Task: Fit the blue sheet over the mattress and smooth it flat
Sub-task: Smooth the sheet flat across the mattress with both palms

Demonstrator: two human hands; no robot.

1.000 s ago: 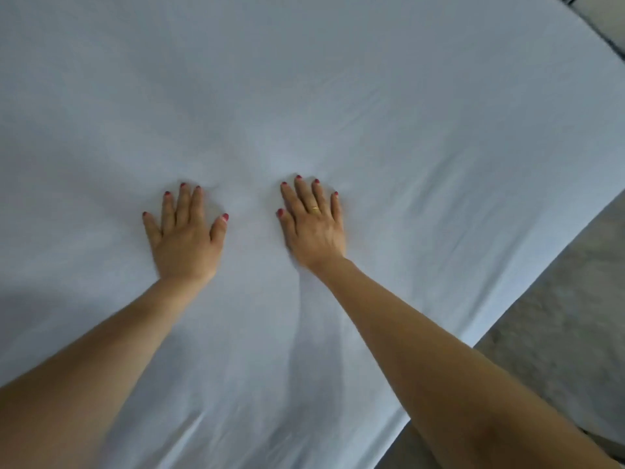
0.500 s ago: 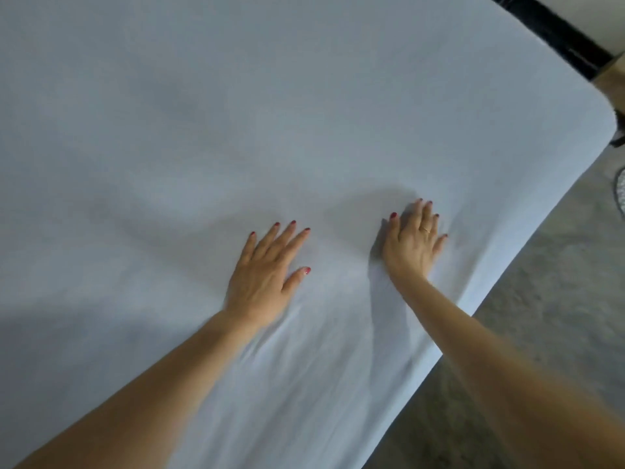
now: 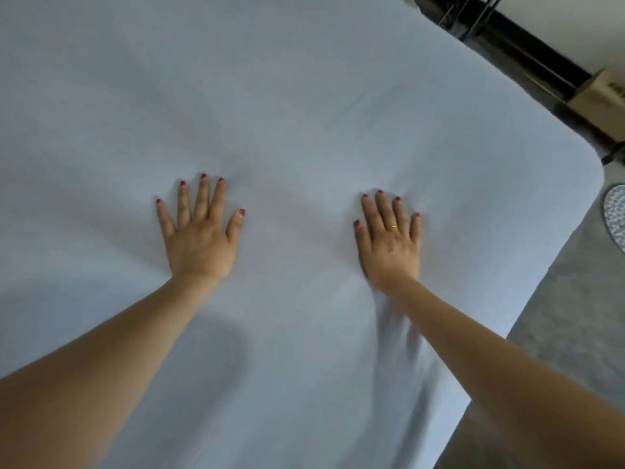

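The pale blue sheet (image 3: 304, 96) covers the whole mattress and wraps round its rounded far right corner. My left hand (image 3: 199, 231) lies palm down on the sheet left of centre, fingers straight and spread. My right hand (image 3: 389, 242) presses flat on the sheet about a hand's width from the right edge, fingers straight. Soft creases run from under the right wrist towards the near edge. Faint folds fan out beyond both sets of fingertips.
Grey floor (image 3: 568, 333) runs along the bed's right side. A dark metal frame (image 3: 507, 45) and a cardboard box (image 3: 605, 93) stand past the far corner. A patterned round object (image 3: 617, 214) shows at the right border.
Both hands slid over the sheet, first to the right, then spread apart with fingers pointing away from me. The view has shifted, showing more of the far right corner.
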